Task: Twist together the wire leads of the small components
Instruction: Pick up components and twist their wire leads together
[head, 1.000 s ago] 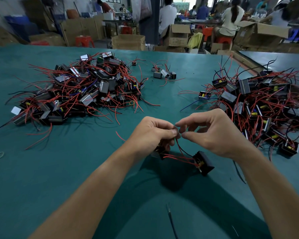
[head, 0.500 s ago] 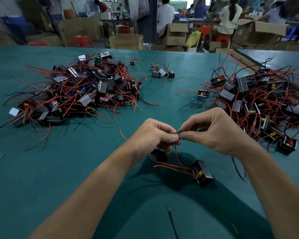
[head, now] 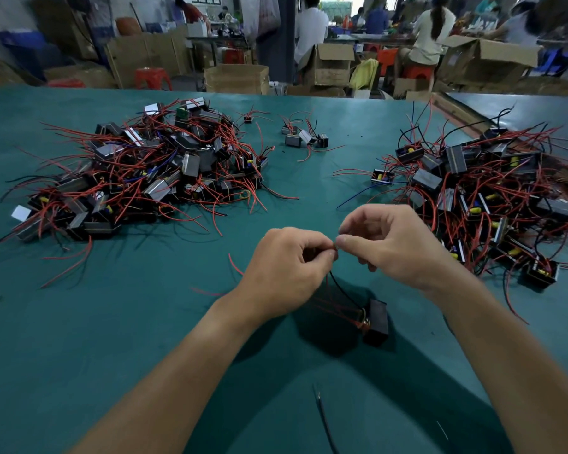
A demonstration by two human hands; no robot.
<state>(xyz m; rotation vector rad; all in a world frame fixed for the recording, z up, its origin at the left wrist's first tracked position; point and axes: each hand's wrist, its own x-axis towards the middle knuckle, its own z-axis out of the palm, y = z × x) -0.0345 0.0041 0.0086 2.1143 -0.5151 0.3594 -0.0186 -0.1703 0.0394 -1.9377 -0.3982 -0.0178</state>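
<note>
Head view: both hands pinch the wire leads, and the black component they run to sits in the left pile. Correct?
Not quite. In the head view the left hand and right hand do pinch the wire leads, but the black component is just below the hands, apart from the left pile.

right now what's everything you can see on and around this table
green-covered work table: one, teal green, under everything
heap of small black box components with red wire leads: one heap, too many to count, far left
second such heap: one, black and red, far right
small cluster of grey-and-black components: about four, far middle
thin wire leads: a few, red and black, near middle, ends held up
black box component: one, black, at the leads' lower end
loose black wire: one, near edge
brown cardboard boxes: several, behind the table
left hand: pinches the leads
right hand: pinches the leads
</note>
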